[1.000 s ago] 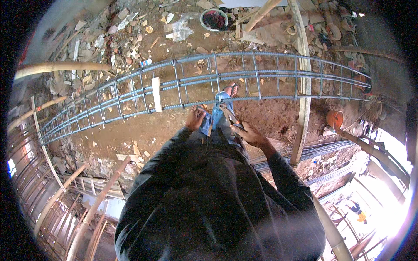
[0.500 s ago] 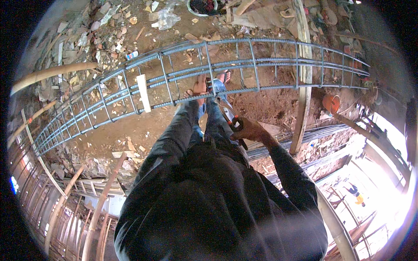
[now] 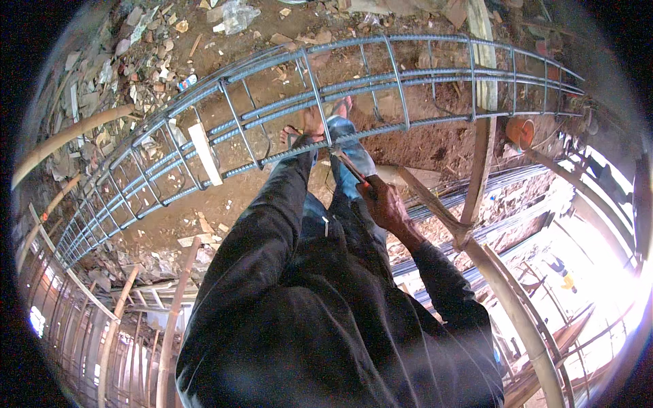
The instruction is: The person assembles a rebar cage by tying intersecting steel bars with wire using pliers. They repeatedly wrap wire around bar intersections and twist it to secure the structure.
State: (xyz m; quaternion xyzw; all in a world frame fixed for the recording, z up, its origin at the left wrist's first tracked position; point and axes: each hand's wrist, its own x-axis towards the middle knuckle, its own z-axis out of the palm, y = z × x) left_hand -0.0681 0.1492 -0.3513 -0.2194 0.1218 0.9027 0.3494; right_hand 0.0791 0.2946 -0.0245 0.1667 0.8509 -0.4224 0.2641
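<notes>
A long rebar cage (image 3: 405,122), with thin square stirrups tied around ridged bars, stretches across in front of me. My right hand (image 3: 386,206) is closed around the handles of metal pincers (image 3: 349,165), which show a bit of orange-red. Their head meets the near lower bar beside a stirrup. My left arm (image 3: 275,204), in a dark sleeve, reaches forward to that same bar. Around the sleeve's end, bare skin (image 3: 313,124) shows among the bars close to my sandalled feet, and my left fingers cannot be made out. A pale flat stick (image 3: 205,153) leans across the cage left of there.
Broken rubble (image 3: 153,58) covers the dirt at the far left. Bamboo poles (image 3: 75,139) jut in from the left. To the right stand a wooden post (image 3: 481,149), an orange bucket (image 3: 520,133) and bundled bars (image 3: 503,187). A person in yellow (image 3: 567,280) is farther off.
My right hand has brought the pincers from beside my leg up against the near bar. The cage sits slightly higher and more slanted in view. My left arm stays stretched toward it.
</notes>
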